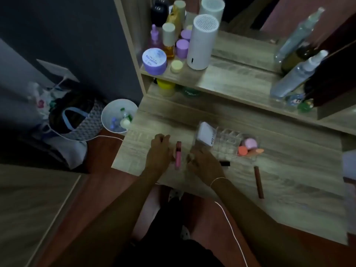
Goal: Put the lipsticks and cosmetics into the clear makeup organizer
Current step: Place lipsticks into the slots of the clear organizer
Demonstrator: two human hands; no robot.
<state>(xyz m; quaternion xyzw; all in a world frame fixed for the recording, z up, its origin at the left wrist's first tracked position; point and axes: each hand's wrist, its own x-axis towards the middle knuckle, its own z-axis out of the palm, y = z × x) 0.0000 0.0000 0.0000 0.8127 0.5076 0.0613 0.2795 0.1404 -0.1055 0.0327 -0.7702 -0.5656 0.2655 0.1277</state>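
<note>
- While dim and blurred, shows enough to judge progress: partly done, several pieces left out on the pale wood-grain bench (289,182).
- Clear plastic makeup organizer (227,141), sitting mid-bench just beyond the right hand; most of its small front compartments look empty.
- White flat box or compact (205,134), standing tilted at the organizer's left end; cannot tell whether inside a slot or leaning against it.
- Round pink, orange and peach sponges or puffs (247,146), already gathered at the organizer's right end.
- Left hand (159,151), curled on the bench just left of the pink tube; grip narrow, something dark possibly under the fingers, too blurred to tell.
- Right hand (204,162), curled just right of that tube, at the organizer's near left corner; cannot tell whether the grip holds anything.
- Long brown pencil-like stick (258,182), lying loose well right of the hands, still to go in.
- Pink lip-gloss tube (178,155), lying flat between the two hands, not yet stowed.
- Short black lipstick tube (225,163), lying just beside the right hand, near the organizer's front, also left.
</note>
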